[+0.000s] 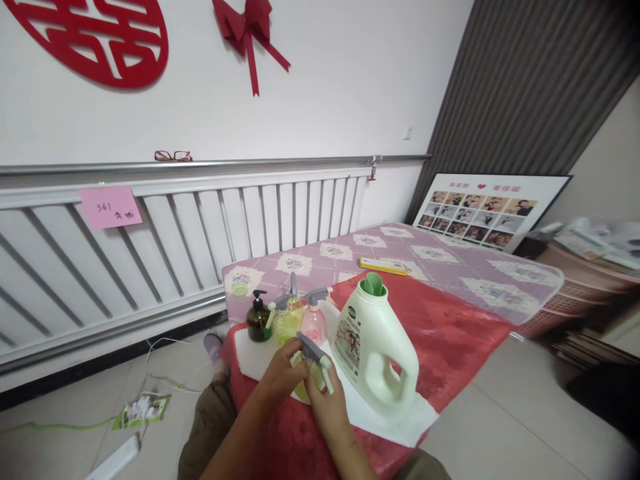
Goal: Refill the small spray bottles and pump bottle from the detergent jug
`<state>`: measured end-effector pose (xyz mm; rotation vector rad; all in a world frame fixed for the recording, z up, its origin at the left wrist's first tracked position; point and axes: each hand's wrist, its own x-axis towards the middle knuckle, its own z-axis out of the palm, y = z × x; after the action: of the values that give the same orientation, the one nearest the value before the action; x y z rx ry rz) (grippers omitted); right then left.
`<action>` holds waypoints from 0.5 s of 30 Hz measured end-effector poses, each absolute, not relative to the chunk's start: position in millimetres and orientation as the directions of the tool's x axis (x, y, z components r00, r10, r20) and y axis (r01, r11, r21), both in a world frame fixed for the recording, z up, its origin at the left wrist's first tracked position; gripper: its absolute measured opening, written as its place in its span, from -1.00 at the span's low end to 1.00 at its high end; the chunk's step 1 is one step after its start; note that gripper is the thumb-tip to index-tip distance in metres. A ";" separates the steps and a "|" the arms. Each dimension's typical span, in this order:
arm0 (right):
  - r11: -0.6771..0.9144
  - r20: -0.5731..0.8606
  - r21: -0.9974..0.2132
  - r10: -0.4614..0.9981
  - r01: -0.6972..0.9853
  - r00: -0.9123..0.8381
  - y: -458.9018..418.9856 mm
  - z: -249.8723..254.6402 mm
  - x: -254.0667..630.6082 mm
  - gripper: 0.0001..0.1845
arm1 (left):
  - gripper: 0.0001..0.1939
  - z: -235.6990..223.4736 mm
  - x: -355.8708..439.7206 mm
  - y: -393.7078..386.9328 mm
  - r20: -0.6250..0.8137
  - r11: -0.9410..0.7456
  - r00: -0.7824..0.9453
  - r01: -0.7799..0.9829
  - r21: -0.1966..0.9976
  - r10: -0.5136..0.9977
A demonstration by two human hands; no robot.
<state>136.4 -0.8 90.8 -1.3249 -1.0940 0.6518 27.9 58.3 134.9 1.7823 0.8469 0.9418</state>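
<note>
Yellow spray bottle (302,392) toward near edge of bench (450,283), clamped in fingers (290,348) of left hand (281,368) and right hand (327,399); near pink bottle (314,325), left of jug (373,347).

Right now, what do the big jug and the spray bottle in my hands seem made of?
Jug: likely opaque plastic, softly shiny, with moulded handle.
Spray bottle: trigger likely matt plastic, by its dull grey; body mostly hidden, plastic or glass.

A translucent yellow spray bottle (301,392), its grey-and-pale-green trigger head at the top, sits between the hands (327,403).
</note>
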 end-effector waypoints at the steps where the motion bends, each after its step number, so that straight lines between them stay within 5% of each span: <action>1: 0.189 0.258 -0.960 0.888 0.209 0.380 -1.4 89.6 138.2 -0.56 | -0.77 135.5 27.9 60.1 0.239 -0.336 0.493 0.117 0.935 0.837; 15: 0.285 0.322 -0.912 0.943 0.295 0.083 8.5 106.2 167.4 -0.53 | -0.63 118.9 38.1 69.7 0.223 -0.135 0.501 -0.206 0.969 0.836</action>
<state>167.4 8.5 106.2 -1.2254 -1.4419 0.7343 38.1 69.7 118.9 1.4307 0.5884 0.9935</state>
